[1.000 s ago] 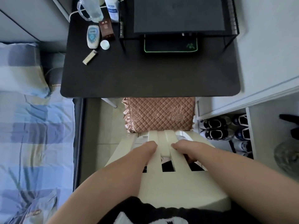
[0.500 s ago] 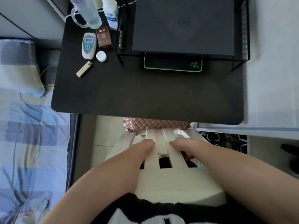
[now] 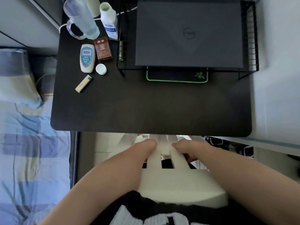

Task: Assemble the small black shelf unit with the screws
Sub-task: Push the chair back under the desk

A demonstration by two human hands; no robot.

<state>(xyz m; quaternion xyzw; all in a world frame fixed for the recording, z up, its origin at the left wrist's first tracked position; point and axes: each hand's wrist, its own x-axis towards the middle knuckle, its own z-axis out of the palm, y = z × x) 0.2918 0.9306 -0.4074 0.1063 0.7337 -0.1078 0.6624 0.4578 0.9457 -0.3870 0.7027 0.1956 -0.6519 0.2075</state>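
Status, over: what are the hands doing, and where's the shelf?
Left hand, right hand grip chair slats. Black shelf on desk, untouched. Laptop sits atop it.

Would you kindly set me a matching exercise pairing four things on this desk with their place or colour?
1 laptop
2 mouse pad
3 lighter
4 white cap

a beside the remote
b gold-coloured, lying flat on the desk
c on the wire shelf
d under the wire shelf

Pairs: 1-c, 2-d, 3-b, 4-a.
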